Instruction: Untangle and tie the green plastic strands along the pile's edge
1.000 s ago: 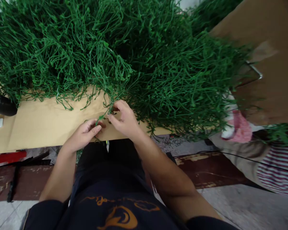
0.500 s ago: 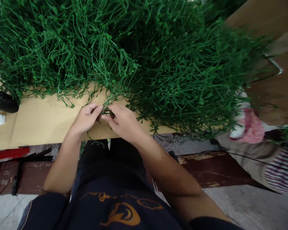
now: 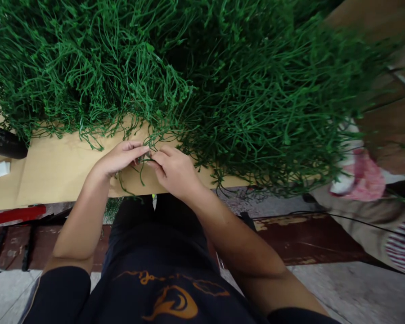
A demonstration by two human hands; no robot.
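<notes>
A large heap of thin green plastic-looking stems [image 3: 121, 76] covers the back of the brown cardboard surface [image 3: 60, 171]. In front of it, my left hand [image 3: 123, 157] is closed, thumb pressed to the fingers on a few green stems [image 3: 142, 173]. My right hand [image 3: 175, 170] pinches the same stems from the other side, fingertips almost touching the left thumb. One loose stem hangs over the cardboard's front edge below my left hand. Exactly where the fingertips meet is partly hidden by the fingers.
A black cylinder [image 3: 5, 141] and a small white piece [image 3: 0, 168] lie at the left. At the right are a person's pink-and-white sleeve [image 3: 361, 175] and brown boxes [image 3: 388, 139]. A brown bench [image 3: 303, 240] stands below the table edge.
My left hand has turned flatter and its forearm has swung left. My right hand has shifted slightly, still pinching. A stem now dangles below the fingertips.
</notes>
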